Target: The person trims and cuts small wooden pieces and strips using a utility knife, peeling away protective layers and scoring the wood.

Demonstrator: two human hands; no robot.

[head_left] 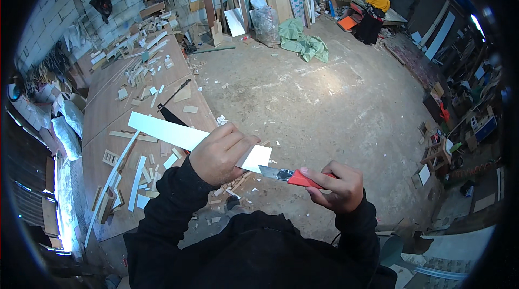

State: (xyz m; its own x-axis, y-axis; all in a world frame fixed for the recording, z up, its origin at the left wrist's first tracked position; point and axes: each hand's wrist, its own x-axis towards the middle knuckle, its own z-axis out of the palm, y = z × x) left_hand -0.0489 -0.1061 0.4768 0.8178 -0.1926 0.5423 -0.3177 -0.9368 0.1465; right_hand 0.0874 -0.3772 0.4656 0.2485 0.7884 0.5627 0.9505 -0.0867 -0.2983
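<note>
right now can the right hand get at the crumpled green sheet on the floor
Probably not: the right hand holds a red-handled knife, and the green sheet lies far beyond it on the floor, though nothing seems to block the way.

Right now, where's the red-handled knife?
Head view, lower right of centre: the knife is in the right hand, blade at the right end of the white strip the left hand holds.
</note>
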